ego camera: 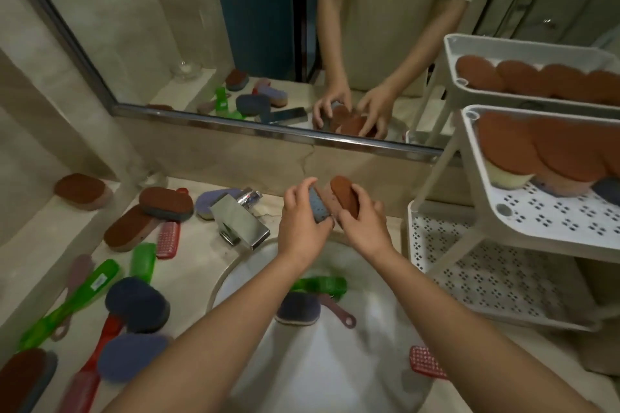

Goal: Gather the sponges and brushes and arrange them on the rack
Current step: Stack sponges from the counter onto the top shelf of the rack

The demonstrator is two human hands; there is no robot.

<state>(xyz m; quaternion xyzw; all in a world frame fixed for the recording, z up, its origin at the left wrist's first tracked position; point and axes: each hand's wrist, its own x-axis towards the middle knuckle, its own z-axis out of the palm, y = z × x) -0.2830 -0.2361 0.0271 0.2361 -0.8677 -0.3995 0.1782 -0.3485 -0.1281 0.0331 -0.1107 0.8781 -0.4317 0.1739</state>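
Note:
My left hand (302, 225) grips a grey-blue sponge (318, 208) on edge above the back of the sink. Beside it, my right hand (364, 225) holds a brown-topped sponge (342, 193), and the two sponges touch. The white tiered rack (503, 211) stands at the right, with several brown-topped sponges (543, 147) leaning along the back of its upper tray. Loose sponges (166, 203) and green and red brushes (67, 308) lie on the counter at the left. A green brush (322, 285), a dark sponge (297, 310) and a pink-handled brush (339, 310) lie in the sink.
The chrome tap (240, 218) stands left of my hands behind the white sink (335, 379). A red brush (427, 362) rests on the sink's right rim. A mirror (235, 27) spans the wall. One brown sponge (84, 191) sits on the left ledge.

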